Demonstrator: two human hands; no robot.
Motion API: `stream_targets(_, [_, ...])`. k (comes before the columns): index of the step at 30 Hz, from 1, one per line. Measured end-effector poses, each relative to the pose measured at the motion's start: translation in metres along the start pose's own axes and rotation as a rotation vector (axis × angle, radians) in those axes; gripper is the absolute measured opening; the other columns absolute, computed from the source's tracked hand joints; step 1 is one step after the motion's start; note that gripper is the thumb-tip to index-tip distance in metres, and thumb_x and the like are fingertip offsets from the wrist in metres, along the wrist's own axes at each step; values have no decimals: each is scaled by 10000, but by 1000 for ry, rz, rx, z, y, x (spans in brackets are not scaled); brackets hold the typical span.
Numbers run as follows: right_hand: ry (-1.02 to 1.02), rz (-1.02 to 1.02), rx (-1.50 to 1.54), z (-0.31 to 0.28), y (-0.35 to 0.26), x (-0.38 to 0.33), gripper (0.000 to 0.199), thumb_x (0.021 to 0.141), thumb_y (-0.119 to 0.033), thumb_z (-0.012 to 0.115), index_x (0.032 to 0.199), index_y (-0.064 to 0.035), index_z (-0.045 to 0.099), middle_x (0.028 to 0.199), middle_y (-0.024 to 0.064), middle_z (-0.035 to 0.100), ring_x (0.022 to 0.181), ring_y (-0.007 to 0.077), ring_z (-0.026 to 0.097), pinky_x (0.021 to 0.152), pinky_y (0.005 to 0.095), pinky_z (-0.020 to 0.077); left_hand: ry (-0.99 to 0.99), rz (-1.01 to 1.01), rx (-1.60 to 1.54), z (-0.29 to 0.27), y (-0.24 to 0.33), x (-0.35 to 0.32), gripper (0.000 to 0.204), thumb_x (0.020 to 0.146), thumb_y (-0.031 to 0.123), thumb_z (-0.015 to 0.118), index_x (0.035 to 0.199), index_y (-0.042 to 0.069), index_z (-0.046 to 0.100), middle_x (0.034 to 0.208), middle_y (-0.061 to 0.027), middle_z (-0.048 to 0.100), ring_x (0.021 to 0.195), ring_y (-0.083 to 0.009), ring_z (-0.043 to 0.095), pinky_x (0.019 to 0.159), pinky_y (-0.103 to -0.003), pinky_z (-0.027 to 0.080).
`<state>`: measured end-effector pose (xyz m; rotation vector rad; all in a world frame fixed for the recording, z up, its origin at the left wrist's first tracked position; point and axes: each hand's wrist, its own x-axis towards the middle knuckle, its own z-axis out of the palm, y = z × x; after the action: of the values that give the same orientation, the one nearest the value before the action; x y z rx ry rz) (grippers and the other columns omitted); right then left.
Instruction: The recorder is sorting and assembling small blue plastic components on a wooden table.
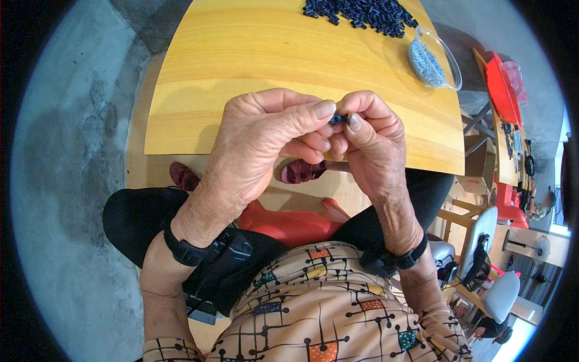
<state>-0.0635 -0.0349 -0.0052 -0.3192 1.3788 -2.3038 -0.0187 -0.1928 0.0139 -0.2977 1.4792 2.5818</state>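
Observation:
My left hand (259,130) and my right hand (379,142) meet above the table's near edge. Between their thumbs and fingertips is one small dark blue-black plastic part (337,119), with a round opening showing at its left end. Both hands are closed in a pinch around it, and the fingers cover much of its shape. Farther off, a heap of small dark cylindrical parts (368,15) lies at the table's far edge. To its right stands a clear plastic bowl (453,66) filled with tiny silvery-blue pieces (427,63).
The yellow wooden table (241,66) spans the space ahead. My legs straddle a red stool (289,223) below it. On the right are another table with a red tray (502,90), a cardboard box (478,166) and chairs (479,241). A grey wall (72,169) rises at the left.

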Motion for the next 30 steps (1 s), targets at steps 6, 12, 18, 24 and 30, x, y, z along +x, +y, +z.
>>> stream_targets(6, [-99, 47, 6, -5, -2, 5, 149, 807, -80, 627, 930, -16, 572, 787, 48, 606, 583, 86, 544, 527, 199, 462, -23, 20, 41, -1, 0, -1, 181, 824, 180, 622, 874, 7, 623, 702, -43, 618, 557, -71, 563, 476, -183, 473])
stream_targets(12, [-127, 51, -35, -8, 0, 9, 255, 807, -71, 621, 1041, 1, 548, 829, 43, 604, 607, 89, 557, 531, 206, 474, 5, 91, 76, 0, -3, 0, 231, 824, 193, 625, 964, 10, 602, 691, -34, 608, 561, -70, 562, 474, -183, 470])
stream_targets(18, [-149, 17, -38, -10, 5, 11, 328, 805, -78, 625, 1107, 11, 532, 846, 40, 597, 628, 87, 558, 556, 202, 473, 17, 188, 162, -1, -2, 1, 384, 804, 188, 651, 1105, -10, 520, 676, -42, 599, 546, -86, 562, 469, -193, 473])
stream_targets(24, [-238, -49, -250, -14, 5, 13, 289, 841, -171, 596, 1069, 6, 577, 852, 20, 599, 669, 66, 522, 623, 201, 452, 18, 252, 218, -2, -6, 3, 429, 815, 162, 637, 1163, -24, 469, 680, -54, 599, 540, -92, 561, 465, -200, 472])
stream_targets(30, [-320, -69, -322, -15, 4, 15, 311, 859, -226, 575, 1075, -3, 576, 846, 4, 590, 666, 59, 495, 613, 197, 436, 28, 294, 224, 1, -8, 4, 439, 817, 181, 637, 1162, -30, 467, 704, -68, 604, 539, -98, 561, 468, -205, 475])
